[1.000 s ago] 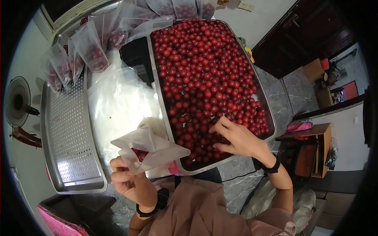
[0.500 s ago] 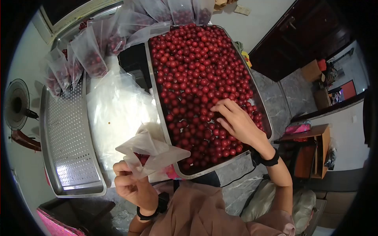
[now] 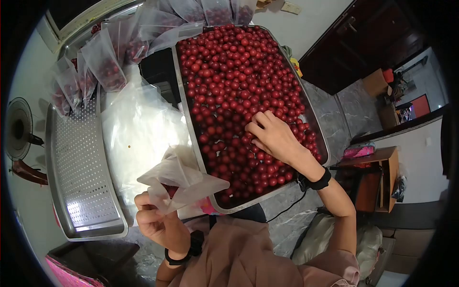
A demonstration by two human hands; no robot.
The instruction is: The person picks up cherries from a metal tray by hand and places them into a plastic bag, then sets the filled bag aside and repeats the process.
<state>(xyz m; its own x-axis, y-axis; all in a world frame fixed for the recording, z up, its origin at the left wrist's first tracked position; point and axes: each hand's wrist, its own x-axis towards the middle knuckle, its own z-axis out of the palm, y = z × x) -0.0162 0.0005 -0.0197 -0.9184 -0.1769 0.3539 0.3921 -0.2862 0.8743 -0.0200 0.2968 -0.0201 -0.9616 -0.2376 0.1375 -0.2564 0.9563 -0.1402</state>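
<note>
A large metal tray is heaped with several small red fruits. My right hand rests on the fruits in the near-right part of the tray, its fingers curled down among them. My left hand grips the bottom of a clear plastic bag, held open and tilted beside the tray's near-left corner. A few red fruits show inside the bag.
An empty perforated metal tray lies at the left. Several filled plastic bags stand along its far end. A pile of clear plastic lies between the trays. A fan stands at far left.
My right hand has moved from the tray's near edge farther up onto the fruits and curled its fingers. My left hand still holds the bag in about the same place.
</note>
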